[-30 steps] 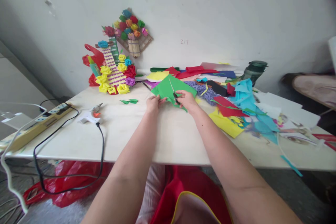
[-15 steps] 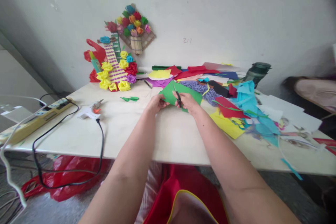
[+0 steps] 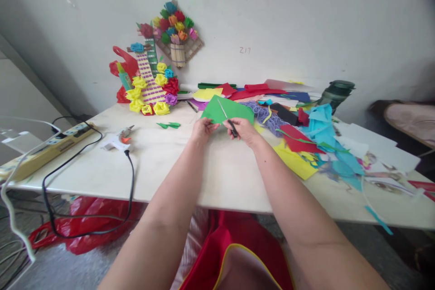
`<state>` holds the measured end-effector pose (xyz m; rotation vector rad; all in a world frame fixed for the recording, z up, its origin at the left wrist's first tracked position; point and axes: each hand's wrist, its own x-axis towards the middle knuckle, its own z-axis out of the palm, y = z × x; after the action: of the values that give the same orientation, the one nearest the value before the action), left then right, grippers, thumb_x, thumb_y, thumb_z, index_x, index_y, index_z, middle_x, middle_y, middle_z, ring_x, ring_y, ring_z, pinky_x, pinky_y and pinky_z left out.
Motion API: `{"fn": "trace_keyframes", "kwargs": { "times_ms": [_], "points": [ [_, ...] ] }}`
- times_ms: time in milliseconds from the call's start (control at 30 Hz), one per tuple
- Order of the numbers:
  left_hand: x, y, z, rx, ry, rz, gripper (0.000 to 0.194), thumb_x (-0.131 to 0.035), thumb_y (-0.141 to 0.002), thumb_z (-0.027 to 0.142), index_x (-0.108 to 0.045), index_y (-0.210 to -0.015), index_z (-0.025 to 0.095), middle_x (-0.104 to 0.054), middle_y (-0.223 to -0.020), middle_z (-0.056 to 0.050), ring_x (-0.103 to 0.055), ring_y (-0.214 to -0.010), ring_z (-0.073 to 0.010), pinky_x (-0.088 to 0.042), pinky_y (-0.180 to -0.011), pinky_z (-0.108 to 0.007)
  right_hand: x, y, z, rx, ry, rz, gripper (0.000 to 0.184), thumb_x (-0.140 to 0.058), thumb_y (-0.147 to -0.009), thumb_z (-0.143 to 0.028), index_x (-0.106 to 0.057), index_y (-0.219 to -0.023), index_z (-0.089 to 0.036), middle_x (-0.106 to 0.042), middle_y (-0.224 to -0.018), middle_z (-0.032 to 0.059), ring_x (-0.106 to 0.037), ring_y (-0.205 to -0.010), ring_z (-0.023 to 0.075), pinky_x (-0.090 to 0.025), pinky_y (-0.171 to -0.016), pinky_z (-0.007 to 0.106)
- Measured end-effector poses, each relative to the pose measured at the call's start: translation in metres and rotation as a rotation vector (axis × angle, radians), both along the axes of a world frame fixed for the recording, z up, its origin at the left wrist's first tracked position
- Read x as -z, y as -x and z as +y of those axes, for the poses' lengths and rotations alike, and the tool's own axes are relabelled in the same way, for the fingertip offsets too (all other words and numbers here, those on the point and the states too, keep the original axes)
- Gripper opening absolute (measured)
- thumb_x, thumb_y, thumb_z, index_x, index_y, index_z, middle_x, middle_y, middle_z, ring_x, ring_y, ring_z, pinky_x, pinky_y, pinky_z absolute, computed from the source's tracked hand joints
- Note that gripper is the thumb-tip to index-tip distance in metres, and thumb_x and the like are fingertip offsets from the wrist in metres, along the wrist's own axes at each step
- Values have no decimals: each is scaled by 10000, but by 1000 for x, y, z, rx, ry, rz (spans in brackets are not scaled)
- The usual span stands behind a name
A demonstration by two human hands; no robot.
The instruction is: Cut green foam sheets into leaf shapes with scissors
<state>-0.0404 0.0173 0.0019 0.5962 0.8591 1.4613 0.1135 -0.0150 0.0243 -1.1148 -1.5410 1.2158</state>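
A sheet of green paper (image 3: 234,108) is held up over the middle of the table. Its near left edge is pinched in my left hand (image 3: 204,130), the fingers closed on it. My right hand (image 3: 242,130) is closed round the black handles of a pair of scissors (image 3: 233,128). The scissors' blades point up and to the left, lying across the green sheet. Whether the right fingers also touch the paper is hidden. Small cut green paper leaves (image 3: 169,125) lie on the table to the left of my hands.
Left on the table (image 3: 163,170) are a glue gun (image 3: 117,140) with its black cord and a power strip (image 3: 50,147). Paper flower decorations (image 3: 149,86) stand behind. Purple yarn (image 3: 270,120), coloured paper scraps (image 3: 295,158) and a dark bottle (image 3: 336,93) are at the right.
The green sheet has been turned and tilted between my hands, and its near edge looks different. The scissors have shifted with my right hand; both hands keep their hold. The camera view has moved slightly.
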Motion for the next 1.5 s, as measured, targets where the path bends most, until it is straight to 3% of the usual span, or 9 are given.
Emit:
{"fn": "trace_keyframes", "kwargs": {
  "times_ms": [200,333,600,700,833,1000,1200,1367,1500],
  "points": [
    [-4,2,-4,139,118,320,77,-465,-679,88,-511,-727,127,-542,-461,-34,-529,-378,-137,-365,-377,-201,2,-3,0,-77,63,-96,326,-702,-709,-437,-583,-783,-143,-578,-508,-18,-498,-355,59,-245,-283,152],
    [-11,13,-7,279,166,428,79,-473,-638,84,-532,-678,117,-567,-479,-72,-508,-354,-152,-371,-373,-231,3,-3,-1,-120,62,0,332,-696,-699,-451,-560,-750,-151,-591,-531,-11,-513,-371,66,-253,-285,155],
    [-21,31,-4,-19,-104,-28,150,-422,-589,51,-493,-667,158,-525,-478,7,-438,-349,-99,-362,-359,-206,-3,-5,-3,-176,27,296,391,-660,-690,-465,-599,-899,-140,-604,-553,-11,-525,-392,83,-276,-321,181],
    [-16,30,0,-104,-96,-130,118,-421,-624,74,-469,-661,174,-488,-444,24,-456,-353,-97,-398,-387,-196,-3,-4,-2,-186,-2,320,403,-664,-681,-465,-590,-916,-147,-611,-566,-15,-539,-401,90,-282,-328,185],
    [-6,21,3,-38,100,-28,114,-440,-652,81,-505,-712,152,-528,-459,-13,-548,-412,-136,-440,-407,-205,-1,-2,-1,-111,-17,287,409,-695,-661,-460,-549,-902,-164,-600,-533,-36,-521,-373,85,-280,-319,175],
    [3,14,4,17,72,43,109,-479,-679,45,-530,-740,119,-592,-531,-43,-627,-523,-149,-526,-548,-233,3,-3,1,-78,38,26,365,-723,-676,-437,-541,-819,-155,-575,-487,-38,-487,-332,62,-244,-287,159],
    [7,15,2,30,-18,68,126,-551,-686,2,-546,-748,112,-615,-598,-40,-640,-578,-134,-533,-604,-227,-2,-13,-1,-189,73,-128,342,-691,-724,-421,-487,-663,-154,-559,-466,-25,-472,-312,58,-252,-266,159],
    [8,10,2,-17,-32,20,132,-590,-684,-8,-547,-713,113,-616,-623,-29,-636,-594,-123,-534,-646,-238,-9,-36,-3,-353,131,-173,298,-633,-771,-416,-549,-754,-130,-578,-483,-7,-474,-320,69,-301,-284,165],
    [10,8,3,-32,-44,24,120,-580,-705,4,-531,-689,112,-626,-638,-50,-652,-639,-146,-534,-687,-262,-10,-50,-2,-385,194,-180,314,-621,-775,-428,-577,-798,-118,-571,-470,-2,-468,-315,79,-351,-305,180]
  ]
}}
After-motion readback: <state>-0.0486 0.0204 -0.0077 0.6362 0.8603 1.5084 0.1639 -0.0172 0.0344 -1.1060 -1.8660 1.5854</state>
